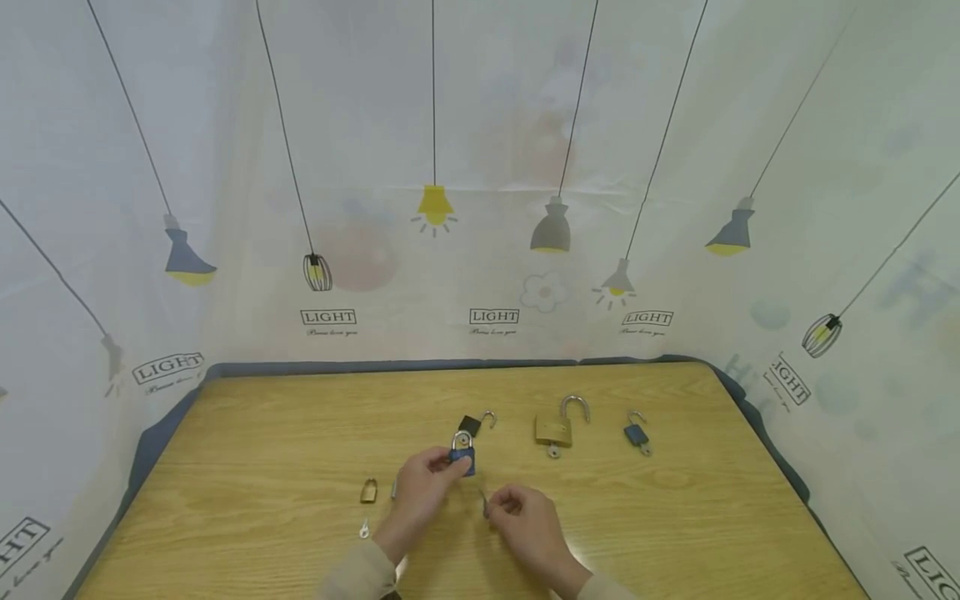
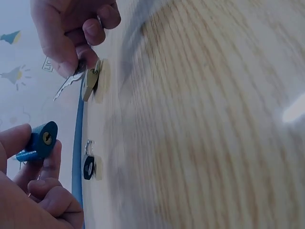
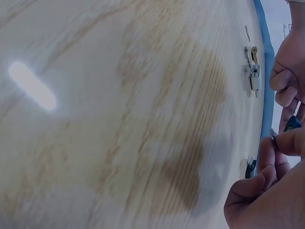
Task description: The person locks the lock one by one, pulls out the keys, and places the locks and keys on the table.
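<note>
My left hand [image 1: 422,490] pinches a blue padlock [image 1: 468,457] between thumb and fingers above the table, its silver shackle arching upward. In the left wrist view, the round keyhole in the base of the blue padlock [image 2: 36,143] faces the key. A silver key [image 2: 69,84] with a dark head is pinched between the thumb and fingers of my right hand [image 1: 527,523], its blade pointing toward the padlock. A gap separates key and keyhole. The other fingers of the right hand are curled.
Behind the hands lie a black padlock [image 1: 469,426], a large brass padlock [image 1: 552,432] and a small blue padlock [image 1: 636,434], all with raised shackles; the latter two have keys in. At left are a small brass padlock [image 1: 368,493] and a loose key [image 1: 364,528].
</note>
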`<state>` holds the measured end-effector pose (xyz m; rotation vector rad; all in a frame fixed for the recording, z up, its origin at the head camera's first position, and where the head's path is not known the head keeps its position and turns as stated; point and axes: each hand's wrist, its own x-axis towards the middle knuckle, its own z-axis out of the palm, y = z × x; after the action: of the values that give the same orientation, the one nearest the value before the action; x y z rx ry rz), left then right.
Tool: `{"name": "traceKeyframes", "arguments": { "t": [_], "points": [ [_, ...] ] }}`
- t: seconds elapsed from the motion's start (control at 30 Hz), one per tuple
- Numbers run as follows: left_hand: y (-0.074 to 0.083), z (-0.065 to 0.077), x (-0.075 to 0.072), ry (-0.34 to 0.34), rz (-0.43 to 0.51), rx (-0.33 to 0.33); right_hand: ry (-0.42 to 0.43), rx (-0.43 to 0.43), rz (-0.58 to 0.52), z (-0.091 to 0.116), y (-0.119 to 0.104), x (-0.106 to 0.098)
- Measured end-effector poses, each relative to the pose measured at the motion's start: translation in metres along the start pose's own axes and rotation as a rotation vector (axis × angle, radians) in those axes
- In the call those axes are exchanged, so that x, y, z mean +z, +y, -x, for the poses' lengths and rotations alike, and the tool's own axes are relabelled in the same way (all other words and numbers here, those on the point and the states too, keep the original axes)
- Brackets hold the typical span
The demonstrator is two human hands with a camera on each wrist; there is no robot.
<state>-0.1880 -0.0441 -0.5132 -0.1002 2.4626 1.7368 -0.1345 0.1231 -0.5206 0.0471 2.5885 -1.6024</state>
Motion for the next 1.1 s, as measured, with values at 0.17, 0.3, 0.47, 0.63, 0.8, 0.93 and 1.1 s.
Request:
{"name": "traceKeyframes", "arguments": {
  "t": [0.17,0.3,0.47,0.63,0.8,0.93,1.1],
  "points": [
    [-0.004,-0.005,-0.006,0.010,-0.111,0.035,0.028,-0.009,0.018,-0.001,0.001,-0.002],
    [-0.004,-0.008,-0.011,0.025,-0.198,0.043,0.031,-0.001,0.026,-0.001,0.000,-0.004],
    [-0.001,-0.008,-0.021,0.016,-0.253,0.063,0.045,0.001,0.052,-0.001,0.003,-0.003],
    [0.000,-0.008,-0.027,-0.014,-0.328,0.028,0.050,-0.001,0.060,-0.001,0.004,-0.003],
    [-0.002,-0.005,-0.029,-0.056,-0.401,0.009,0.053,-0.005,0.064,-0.001,0.003,-0.003],
    [-0.002,-0.003,-0.028,-0.060,-0.442,-0.007,0.041,0.009,0.071,-0.001,0.001,-0.003],
    [-0.001,-0.001,-0.026,-0.051,-0.481,-0.039,0.023,0.020,0.071,0.001,-0.001,-0.003]
  ]
}}
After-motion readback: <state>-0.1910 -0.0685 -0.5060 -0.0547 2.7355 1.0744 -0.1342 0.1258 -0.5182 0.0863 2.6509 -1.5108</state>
